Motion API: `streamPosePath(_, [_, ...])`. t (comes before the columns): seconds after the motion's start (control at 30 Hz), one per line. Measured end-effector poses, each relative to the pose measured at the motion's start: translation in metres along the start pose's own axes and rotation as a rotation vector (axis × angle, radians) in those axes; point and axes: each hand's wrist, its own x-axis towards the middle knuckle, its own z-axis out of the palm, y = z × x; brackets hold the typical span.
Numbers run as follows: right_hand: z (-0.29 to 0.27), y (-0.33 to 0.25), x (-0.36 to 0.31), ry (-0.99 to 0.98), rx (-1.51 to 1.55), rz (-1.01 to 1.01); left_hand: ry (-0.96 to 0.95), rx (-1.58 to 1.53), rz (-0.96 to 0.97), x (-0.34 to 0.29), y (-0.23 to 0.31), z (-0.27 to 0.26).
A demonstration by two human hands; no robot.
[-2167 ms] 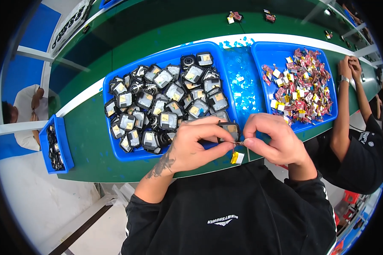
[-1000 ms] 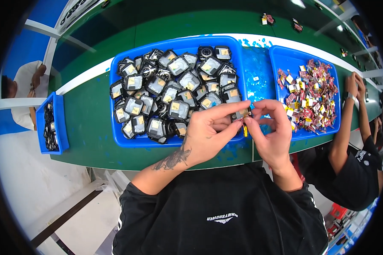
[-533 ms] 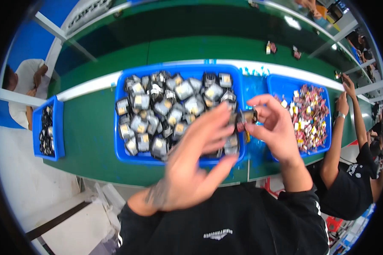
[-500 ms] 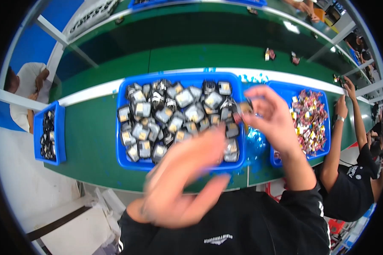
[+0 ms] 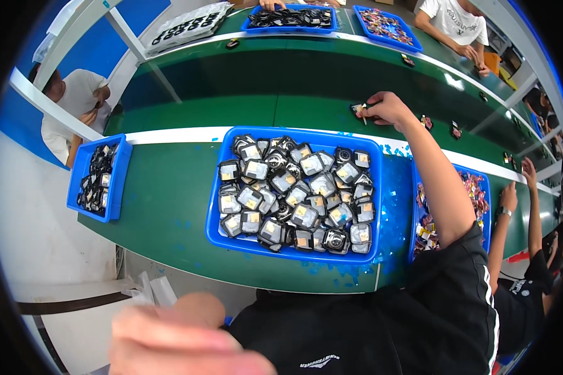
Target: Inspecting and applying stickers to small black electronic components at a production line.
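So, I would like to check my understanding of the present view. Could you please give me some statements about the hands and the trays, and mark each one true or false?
1. The middle blue tray holds many dark cases. True.
2. The right hand is at a small dark device, beyond the white strip. True.
3. The left hand is inside the middle blue tray. False: it is blurred at the lower left, apart from the trays.
4. The right forearm hides part of the right blue tray. True.
5. The narrow blue tray stands right of the middle one. False: it stands to its left.
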Motion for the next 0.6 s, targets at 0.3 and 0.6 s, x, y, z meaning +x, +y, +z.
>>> streamPosePath(0.3, [0.035,-0.037,-0.156,-0.332,-0.263,-0.654,0.435,0.214,-0.621,-0.062,-0.103,0.059])
streamPosePath(0.6, [0.101,-0.013,-0.184,0.034,-0.248,-0.669,-0.106,0.675,-0.558,-0.059,-0.134,0.089])
